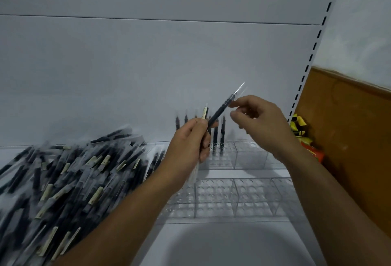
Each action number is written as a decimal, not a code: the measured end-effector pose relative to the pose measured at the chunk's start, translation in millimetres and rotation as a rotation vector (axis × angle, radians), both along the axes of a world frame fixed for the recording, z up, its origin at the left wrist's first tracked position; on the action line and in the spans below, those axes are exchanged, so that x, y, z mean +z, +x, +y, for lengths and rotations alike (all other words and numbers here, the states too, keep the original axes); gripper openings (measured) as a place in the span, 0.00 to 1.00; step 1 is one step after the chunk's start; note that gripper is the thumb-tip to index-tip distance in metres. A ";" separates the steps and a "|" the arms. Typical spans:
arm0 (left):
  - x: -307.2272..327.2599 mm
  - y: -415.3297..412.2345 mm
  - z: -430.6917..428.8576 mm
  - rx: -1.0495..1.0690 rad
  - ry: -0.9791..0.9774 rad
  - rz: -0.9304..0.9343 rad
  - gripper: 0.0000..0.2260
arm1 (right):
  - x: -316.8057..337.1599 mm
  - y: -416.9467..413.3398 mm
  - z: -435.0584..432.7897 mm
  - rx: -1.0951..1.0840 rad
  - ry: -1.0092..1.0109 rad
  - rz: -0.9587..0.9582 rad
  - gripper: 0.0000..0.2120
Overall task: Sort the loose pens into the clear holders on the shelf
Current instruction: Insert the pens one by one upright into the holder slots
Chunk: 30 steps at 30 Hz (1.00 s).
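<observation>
Two held pens [218, 114] gripped by left hand [188, 143] fingers; right hand [260, 122] fingers curled by one's upper end, hold unclear. Standing pens [222, 132] in rear holder [249, 155]; pen pile [74, 170] left.

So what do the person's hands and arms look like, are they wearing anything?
The left hand and right hand are bare: no gloves, rings or watch show. Both forearms are bare too, no sleeve in view.
</observation>
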<state>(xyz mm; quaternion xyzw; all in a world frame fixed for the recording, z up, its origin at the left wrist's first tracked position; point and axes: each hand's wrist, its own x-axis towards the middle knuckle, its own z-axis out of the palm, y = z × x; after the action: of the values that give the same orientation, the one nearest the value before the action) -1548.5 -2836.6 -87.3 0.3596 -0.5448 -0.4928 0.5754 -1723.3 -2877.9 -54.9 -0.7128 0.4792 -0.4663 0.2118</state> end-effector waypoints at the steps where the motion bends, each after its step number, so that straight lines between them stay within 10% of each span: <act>1: 0.1 -0.3 0.1 0.003 0.002 -0.008 0.13 | 3.3 0.8 4.3 0.112 0.078 -0.127 0.05; 12: 1.0 -0.6 4.0 0.142 0.048 -0.107 0.11 | 6.8 6.2 6.4 0.152 0.197 -0.545 0.07; 30: -2.0 -1.5 2.5 0.125 0.040 -0.091 0.09 | -0.5 -0.5 -18.8 -0.087 0.007 0.216 0.10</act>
<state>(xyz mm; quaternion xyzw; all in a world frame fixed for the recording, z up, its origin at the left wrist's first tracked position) -1550.0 -2834.1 -89.4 0.4262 -0.5368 -0.4500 0.5725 -1723.9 -2896.7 -55.4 -0.7366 0.5314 -0.3940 0.1411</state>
